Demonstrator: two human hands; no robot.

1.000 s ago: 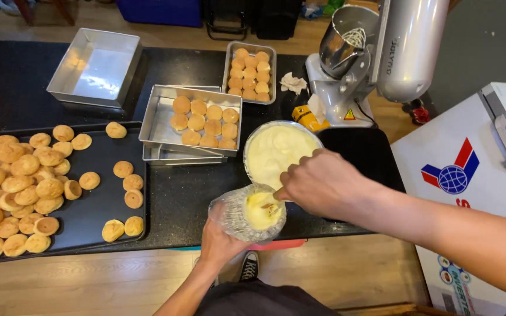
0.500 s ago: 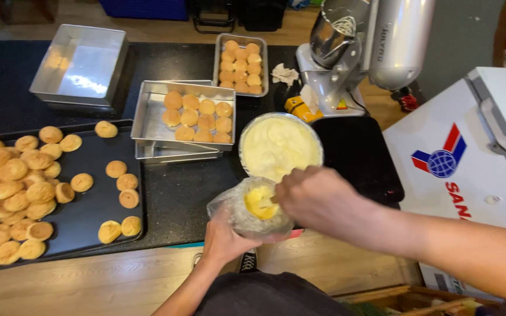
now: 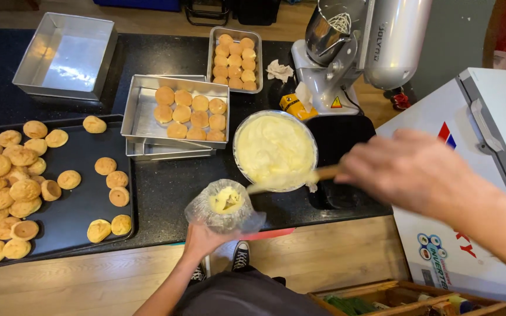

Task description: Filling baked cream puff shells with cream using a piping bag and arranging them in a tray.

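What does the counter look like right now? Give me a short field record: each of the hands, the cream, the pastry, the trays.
left hand: grips a clear piping bag from below, its top folded open, some cream inside
right hand: holds a wooden-handled spatula, blurred, its blade at the bowl's near rim
bowl: metal, full of pale yellow cream
dark tray: many round puffs, piled at its left side
stacked steel pans: top one holds two rows of puffs
far pan: full of puffs
empty pan: far left
mixer: behind bowl
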